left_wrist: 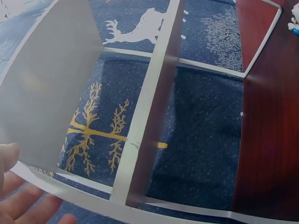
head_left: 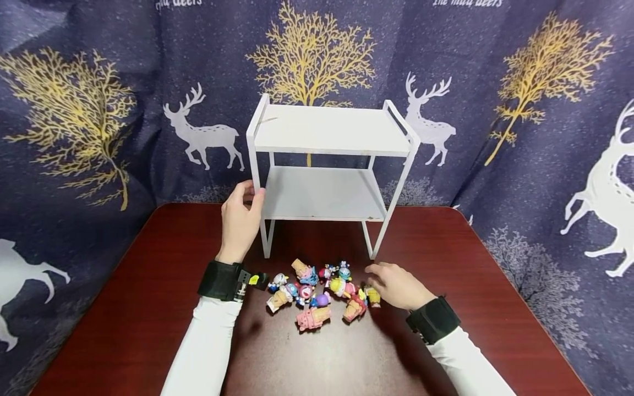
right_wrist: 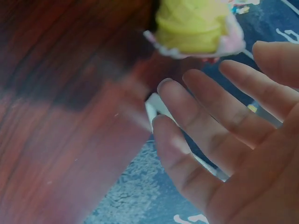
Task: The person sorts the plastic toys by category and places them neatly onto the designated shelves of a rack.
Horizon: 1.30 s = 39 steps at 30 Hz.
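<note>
Gripping the white rack's post (head_left: 254,165) is the left hand (head_left: 240,223), while the right hand (head_left: 398,286), fingers spread, hovers beside a yellow toy (head_left: 373,297), likely light, firm, best pinched mid-body!

Reads as a screened-off tabletop filming setup; room type behind it can't be told. Evidence: dark-blue fabric backdrop (head_left: 218,55) printed with white deer (head_left: 430,124) and gold trees (head_left: 309,63) wraps back and both sides of a red-brown table (head_left: 441,247), plus black strapped-on wrist gear (head_left: 434,320).
</note>
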Tool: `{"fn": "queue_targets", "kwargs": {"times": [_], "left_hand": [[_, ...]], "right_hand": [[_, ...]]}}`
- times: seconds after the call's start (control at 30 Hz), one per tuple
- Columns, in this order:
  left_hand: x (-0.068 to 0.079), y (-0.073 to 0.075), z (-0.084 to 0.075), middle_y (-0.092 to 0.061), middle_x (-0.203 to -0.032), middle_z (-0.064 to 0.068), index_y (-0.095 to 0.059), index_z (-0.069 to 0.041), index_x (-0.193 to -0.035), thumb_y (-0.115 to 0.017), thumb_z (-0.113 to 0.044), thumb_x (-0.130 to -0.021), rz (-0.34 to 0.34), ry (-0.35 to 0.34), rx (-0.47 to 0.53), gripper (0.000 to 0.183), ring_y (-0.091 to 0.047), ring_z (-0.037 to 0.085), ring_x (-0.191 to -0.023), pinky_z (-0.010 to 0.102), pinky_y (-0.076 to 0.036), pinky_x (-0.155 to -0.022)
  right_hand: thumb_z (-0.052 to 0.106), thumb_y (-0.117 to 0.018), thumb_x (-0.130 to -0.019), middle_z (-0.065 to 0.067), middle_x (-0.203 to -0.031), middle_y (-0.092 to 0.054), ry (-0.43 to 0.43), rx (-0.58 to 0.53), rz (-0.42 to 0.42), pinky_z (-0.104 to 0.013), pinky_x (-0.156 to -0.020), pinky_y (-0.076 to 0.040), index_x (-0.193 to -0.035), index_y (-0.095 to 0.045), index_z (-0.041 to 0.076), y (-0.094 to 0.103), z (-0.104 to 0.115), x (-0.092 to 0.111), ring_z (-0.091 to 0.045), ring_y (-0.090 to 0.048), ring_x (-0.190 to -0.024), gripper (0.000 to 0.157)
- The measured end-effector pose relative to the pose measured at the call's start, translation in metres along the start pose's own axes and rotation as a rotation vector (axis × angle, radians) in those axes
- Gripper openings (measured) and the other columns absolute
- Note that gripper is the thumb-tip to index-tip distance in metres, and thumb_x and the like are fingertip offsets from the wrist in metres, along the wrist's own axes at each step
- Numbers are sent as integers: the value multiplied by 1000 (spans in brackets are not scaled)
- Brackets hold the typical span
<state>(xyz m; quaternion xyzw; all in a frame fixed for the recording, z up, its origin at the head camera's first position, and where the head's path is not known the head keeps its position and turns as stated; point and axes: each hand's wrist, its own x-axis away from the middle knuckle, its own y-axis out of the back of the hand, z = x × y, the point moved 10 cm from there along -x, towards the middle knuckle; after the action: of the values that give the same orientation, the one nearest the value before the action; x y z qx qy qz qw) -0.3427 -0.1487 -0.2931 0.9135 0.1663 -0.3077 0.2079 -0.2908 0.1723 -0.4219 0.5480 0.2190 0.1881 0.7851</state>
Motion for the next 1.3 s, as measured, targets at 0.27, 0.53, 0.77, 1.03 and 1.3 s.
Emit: {"fn": "queue_targets", "kwargs": {"times": [0.27, 0.53, 0.77, 1.03, 1.3], "left_hand": [[1, -4, 5, -62, -98, 3, -61, -5, -120, -57, -27, -102, -14, 15, 53, 29, -58, 14, -84, 29, -42, -72], [1, -1, 7, -66, -94, 6, -65, -3, -115, -55, -22, -103, -48, 18, 98, 25, -63, 23, -83, 27, -40, -67], [-1, -2, 9, -66, -90, 3, -66, -6, -112, -56, -22, -103, -40, 7, 95, 21, -61, 18, -78, 28, -38, -66], [0, -3, 11, -65, -89, 7, -66, -5, -111, -56, -26, -103, -37, -3, 87, 25, -59, 20, -76, 28, -35, -64], [1, -5, 13, -65, -90, 6, -65, -6, -113, -54, -22, -104, -33, -4, 95, 21, -59, 19, -77, 28, -36, -63]], "right_hand": [[19, -58, -100, 11, -86, -57, -67, -25, 33, -32, -76, -47, -105, -67, 10, -6, -16, 2, -6, -54, -79, 14], [35, -55, -103, 11, -63, -44, -158, -93, 65, -27, -59, -39, -82, -59, 18, -17, -22, 1, -5, -43, -56, 27], [39, -54, -102, 5, -62, -46, -274, -111, 108, -29, -58, -39, -78, -58, 16, -23, -28, 4, -10, -44, -56, 34], [49, -58, -98, 4, -54, -45, -342, -134, 89, -30, -52, -38, -63, -53, 15, -27, -33, 5, -12, -46, -46, 49], [35, -65, -95, 3, -55, -48, -346, -228, 85, -29, -46, -42, -67, -56, 14, -27, -29, 7, -15, -52, -42, 36]]}}
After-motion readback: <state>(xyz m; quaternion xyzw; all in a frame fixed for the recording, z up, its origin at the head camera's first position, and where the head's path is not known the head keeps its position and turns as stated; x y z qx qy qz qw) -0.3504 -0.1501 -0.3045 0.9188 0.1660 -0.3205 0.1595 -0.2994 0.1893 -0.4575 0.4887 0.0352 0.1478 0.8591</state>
